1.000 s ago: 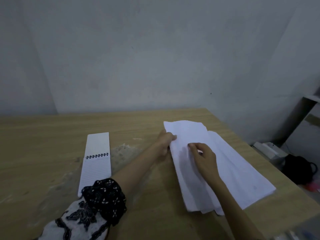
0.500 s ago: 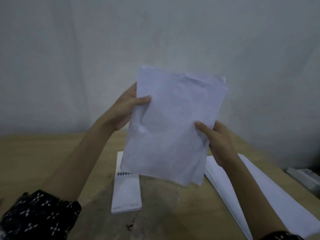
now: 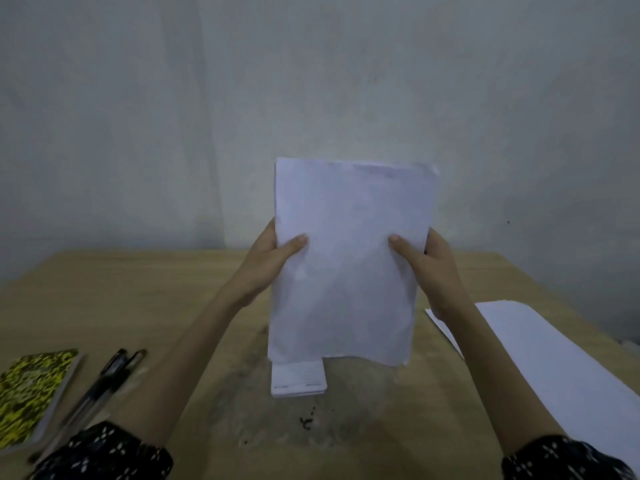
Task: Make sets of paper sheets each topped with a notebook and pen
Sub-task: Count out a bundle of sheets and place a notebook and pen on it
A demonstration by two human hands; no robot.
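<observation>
Head view. A sheaf of thin white paper sheets (image 3: 349, 261) stands upright at the centre of the frame, above the pale wood-grain tabletop (image 3: 138, 299), and hides most of a small white ruled notepad (image 3: 298, 380) lying flat behind it; only the notepad's near end shows, at 6 o'clock of the sheaf. How many sheets the sheaf holds cannot be told; its top edge is ragged and its lower part faintly creased. The left hand (image 3: 268, 263) grips the sheaf's left edge at 9 o'clock, thumb laid across the front and fingers hidden behind. The right hand (image 3: 429, 265) grips the right edge at 3 o'clock in the same manner. At 4 o'clock a flat stack of white paper (image 3: 547, 368) rests on the tabletop, partly covered by the right forearm and cut off at the frame's right edge. At 8 o'clock lie two dark pens (image 3: 104, 382) side by side, blurred, and beside them a notebook with a yellow-and-black patterned cover (image 3: 33, 389), cropped by the left edge. Dark sleeves with small white motifs (image 3: 104, 452) show at both lower corners. The tabletop's centre bears a worn grey patch with small dark specks.
</observation>
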